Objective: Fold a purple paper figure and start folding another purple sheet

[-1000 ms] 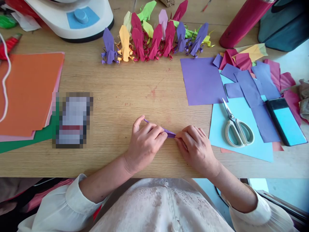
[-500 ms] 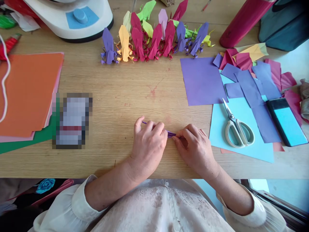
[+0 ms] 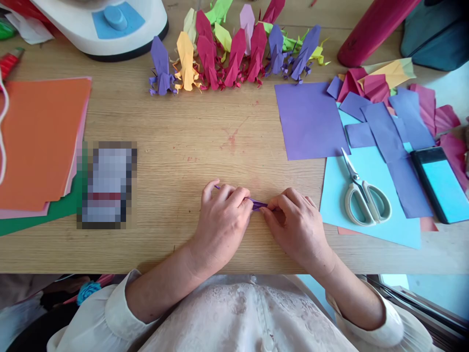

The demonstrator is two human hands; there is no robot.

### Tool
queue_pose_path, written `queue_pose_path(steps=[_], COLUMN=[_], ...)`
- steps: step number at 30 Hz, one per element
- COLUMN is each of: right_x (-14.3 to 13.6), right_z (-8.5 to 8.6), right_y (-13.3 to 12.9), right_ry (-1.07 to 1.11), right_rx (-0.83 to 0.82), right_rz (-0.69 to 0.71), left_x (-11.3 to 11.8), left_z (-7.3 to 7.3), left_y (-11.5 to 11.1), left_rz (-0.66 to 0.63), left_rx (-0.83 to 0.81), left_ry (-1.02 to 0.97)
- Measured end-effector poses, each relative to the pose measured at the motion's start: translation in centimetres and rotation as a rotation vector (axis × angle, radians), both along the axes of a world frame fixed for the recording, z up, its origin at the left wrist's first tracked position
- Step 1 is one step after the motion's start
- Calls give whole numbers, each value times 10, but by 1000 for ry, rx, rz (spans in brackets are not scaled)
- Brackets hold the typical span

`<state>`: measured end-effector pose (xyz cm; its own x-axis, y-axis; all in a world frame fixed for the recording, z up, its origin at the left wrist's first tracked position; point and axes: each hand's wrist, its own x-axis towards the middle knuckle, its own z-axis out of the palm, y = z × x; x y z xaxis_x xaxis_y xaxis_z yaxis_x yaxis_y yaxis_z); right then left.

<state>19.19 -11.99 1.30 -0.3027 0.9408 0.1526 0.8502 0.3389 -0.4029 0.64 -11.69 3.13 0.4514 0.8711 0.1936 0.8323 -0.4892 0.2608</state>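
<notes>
Between my two hands runs a narrow folded piece of purple paper (image 3: 259,205), held low over the wooden table. My left hand (image 3: 223,220) is closed on its left part, and a thin purple tip pokes out past the fingers on the far side. With thumb and index finger, my right hand (image 3: 295,225) pinches the right end. Most of the paper is hidden under the left fingers. A flat purple sheet (image 3: 311,122) lies beyond the right hand, and scissors (image 3: 361,190) with pale handles rest on a light blue sheet (image 3: 333,195).
Several folded paper figures (image 3: 236,58) stand in rows at the back. Orange sheets (image 3: 40,142) and a blurred phone-like object (image 3: 109,183) lie on the left. Purple offcuts (image 3: 381,129), a phone (image 3: 439,183) and a red cylinder (image 3: 373,32) are on the right. A white appliance (image 3: 146,29) stands back left.
My left hand has shifted slightly left along the folded purple paper, so more of it shows between the hands. The right hand keeps its pinch. The view has moved a little.
</notes>
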Motion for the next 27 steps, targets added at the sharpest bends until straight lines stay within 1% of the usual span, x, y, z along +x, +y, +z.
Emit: queue_pose_path(steps=[9,15,22,27], right_x=[-1,-2,-4,-5], right_z=[1,2,7,7], right_y=[3,3,3,2], right_ry=[-12,-18,-46,-14], right_rx=[-29,-32,-95,-95], right_rz=[-15,-14,-25,10], left_x=[0,-1,-4,-5], left_z=[-1,-3,-4,-6], left_y=[1,-1,-4,-7], left_rz=[-2,-19,19,47], left_rx=[4,51,4,87], left_ry=[-16,5,-63,-60])
